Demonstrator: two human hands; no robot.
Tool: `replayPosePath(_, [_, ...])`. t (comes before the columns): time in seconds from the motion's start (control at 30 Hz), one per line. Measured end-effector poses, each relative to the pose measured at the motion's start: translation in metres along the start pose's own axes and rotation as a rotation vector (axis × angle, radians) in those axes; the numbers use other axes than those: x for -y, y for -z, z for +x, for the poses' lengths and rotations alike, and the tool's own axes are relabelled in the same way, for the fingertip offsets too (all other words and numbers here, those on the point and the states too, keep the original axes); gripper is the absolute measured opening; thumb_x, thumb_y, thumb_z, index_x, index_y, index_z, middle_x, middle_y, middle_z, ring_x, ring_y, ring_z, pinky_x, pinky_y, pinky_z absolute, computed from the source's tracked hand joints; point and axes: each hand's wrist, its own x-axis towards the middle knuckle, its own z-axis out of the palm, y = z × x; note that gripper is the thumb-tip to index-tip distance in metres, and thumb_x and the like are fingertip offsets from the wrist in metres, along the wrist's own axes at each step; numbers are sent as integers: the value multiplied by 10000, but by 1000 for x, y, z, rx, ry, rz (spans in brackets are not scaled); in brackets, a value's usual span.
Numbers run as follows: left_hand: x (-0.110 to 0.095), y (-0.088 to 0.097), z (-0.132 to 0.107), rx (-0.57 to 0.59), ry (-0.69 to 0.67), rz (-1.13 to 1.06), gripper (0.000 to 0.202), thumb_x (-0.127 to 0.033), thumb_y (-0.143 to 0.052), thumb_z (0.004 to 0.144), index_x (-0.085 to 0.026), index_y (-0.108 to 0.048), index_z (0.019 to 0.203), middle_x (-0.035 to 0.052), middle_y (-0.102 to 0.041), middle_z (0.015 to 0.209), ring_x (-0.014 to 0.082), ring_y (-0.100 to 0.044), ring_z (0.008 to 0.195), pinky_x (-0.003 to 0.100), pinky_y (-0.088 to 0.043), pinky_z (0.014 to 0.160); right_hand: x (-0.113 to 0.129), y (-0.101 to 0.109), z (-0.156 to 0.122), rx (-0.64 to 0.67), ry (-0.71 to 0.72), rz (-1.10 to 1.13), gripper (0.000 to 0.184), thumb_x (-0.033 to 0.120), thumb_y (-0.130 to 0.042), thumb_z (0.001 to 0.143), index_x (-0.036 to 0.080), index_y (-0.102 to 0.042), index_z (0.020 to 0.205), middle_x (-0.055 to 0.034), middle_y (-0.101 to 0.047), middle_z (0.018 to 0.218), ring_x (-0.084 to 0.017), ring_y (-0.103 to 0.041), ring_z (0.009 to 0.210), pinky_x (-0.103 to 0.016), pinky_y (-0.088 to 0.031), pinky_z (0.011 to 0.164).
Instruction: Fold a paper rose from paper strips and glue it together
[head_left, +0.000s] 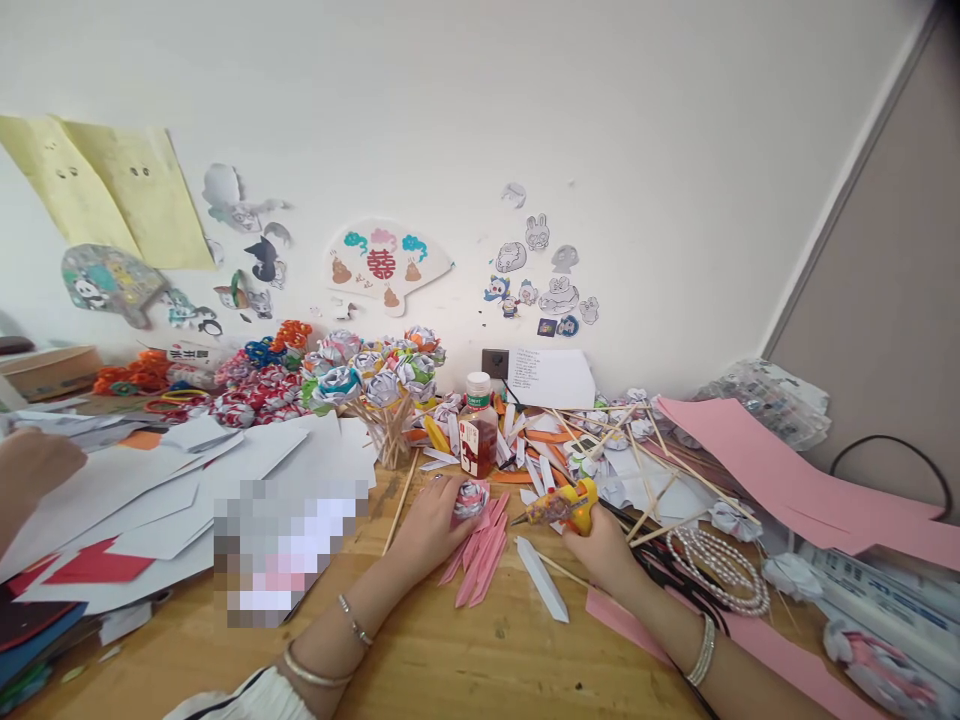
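The left hand [429, 525] is pinching a paper flower [470, 498] in its fingers at the bench [465, 660]. The right hand [602, 545] is gripping a glue gun [561, 508], fingers wrapped round it. Pink strips [480, 555] are lying loose beside them, and finished flowers [375, 378] are standing behind.

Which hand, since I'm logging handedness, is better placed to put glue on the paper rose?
Likely right hand: it grips the glue gun, nozzle pointing toward the paper rose held in the left hand.
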Motion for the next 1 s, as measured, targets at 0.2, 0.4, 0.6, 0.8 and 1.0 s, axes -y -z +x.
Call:
replayPosePath(0.2, [-3,3,0,-21,-47,-53,429,-340,-619,806,-192,-508,1193,121,-618,1186,287,-557,1119,449,-463,938,-3,-1,2,-30,-60,-80,228,284,-602,608,157,-660,788,-64,-702,767,-252,-641,709,-328,-501,652])
replayPosePath(0.4, [-5,5,0,-9,-91,-58,417,-343,-613,815,-185,-505,1185,121,-615,1172,276,-569,1091,446,-471,925,-3,0,2,-24,13,-25,251,315,-590,654,166,-667,841,-58,-711,805,-247,-649,737,-312,-501,657])
replayPosePath(0.6, [-5,5,-1,-25,-152,-53,409,-351,-599,828,-199,-504,1195,115,-618,1161,269,-573,1083,431,-477,920,-3,0,2,-34,-16,-26,261,337,-608,639,162,-673,821,-63,-717,796,-266,-653,751,-331,-503,667])
replayPosePath(0.8, [-5,4,-1,3,-180,-73,441,-367,-594,836,-203,-481,1229,122,-601,1155,265,-559,1076,437,-467,926,-7,0,4,-17,-19,-37,263,358,-597,640,158,-659,798,-74,-710,800,-268,-651,769,-346,-498,691])
replayPosePath(1.0, [-3,1,-2,46,-185,-78,468,-352,-602,833,-209,-457,1255,128,-584,1199,276,-530,1127,457,-442,962,-5,1,4,-69,-63,-77,277,398,-635,622,165,-631,770,-71,-698,750,-250,-641,709,-329,-492,646])
